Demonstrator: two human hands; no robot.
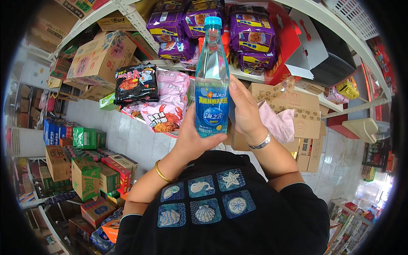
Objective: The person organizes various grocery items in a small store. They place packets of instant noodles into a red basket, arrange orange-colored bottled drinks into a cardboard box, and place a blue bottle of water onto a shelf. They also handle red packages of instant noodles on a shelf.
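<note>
A blue plastic drink bottle (pixel 211 76) with a light blue screw cap stands upright before my chest, its printed label facing me. My left hand (pixel 194 134) is closed round the lower part, thumb across the base. From the right, my right hand (pixel 244 110) rests against the bottle's side with its fingers partly hidden behind it. Just left of the bottle, pink instant noodle packets (pixel 167 116) and a black noodle packet (pixel 136 83) lie in a basket whose red rim shows in part.
Purple noodle multipacks (pixel 251 28) fill the white metal shelf (pixel 248 76) ahead. An opened red box (pixel 285 47) stands to their right. Below lie cardboard boxes (pixel 302 110) and a pink bag (pixel 276 121). Stacked drink cartons (pixel 84 175) stand on the tiled floor at left.
</note>
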